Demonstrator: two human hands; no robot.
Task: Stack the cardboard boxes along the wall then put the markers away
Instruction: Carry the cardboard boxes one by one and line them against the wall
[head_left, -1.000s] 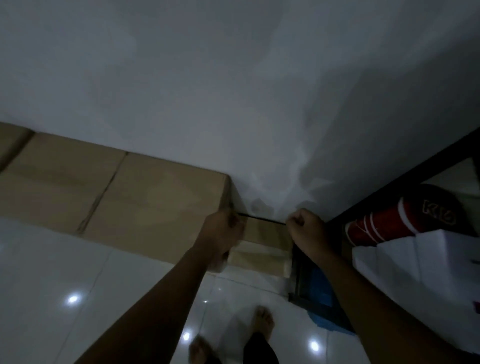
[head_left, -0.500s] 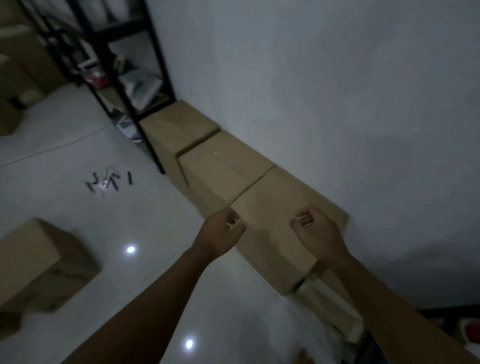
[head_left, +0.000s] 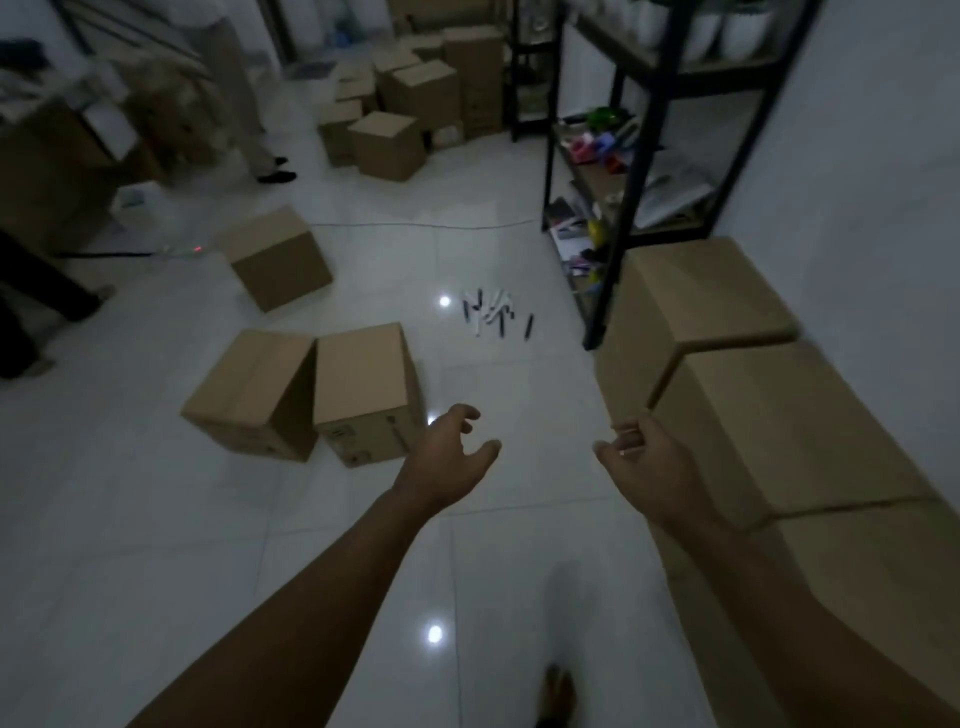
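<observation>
Both hands have left the boxes by the wall and now hang in the air over the tiled floor (head_left: 156, 519), and the view has swung from the wall out into the room. The left hand (head_left: 447, 457) holds nothing, its fingers loosely spread and slightly curled, thumb apart. The right hand (head_left: 641, 462) also holds nothing; its fingers curl loosely inward toward the palm.

Just beside the right hand, a row of cardboard boxes (head_left: 779, 426) lies along the white wall (head_left: 883, 208), each touching the next, running back to the foot of a black shelving rack (head_left: 644, 171). Near the left hand, two cardboard boxes (head_left: 311, 395) stand on the floor side by side, touching. Farther back, another single box (head_left: 275, 260) sits tilted on the floor, well apart from them.

Between the loose boxes and the rack, a small scatter of markers (head_left: 493, 314) lies on the tiles, black and white, too small to count. At the far end of the room more boxes (head_left: 400, 109) are piled together. A bare foot (head_left: 558, 693) shows at the bottom edge, and another person's legs (head_left: 244, 98) stand at the upper left.
</observation>
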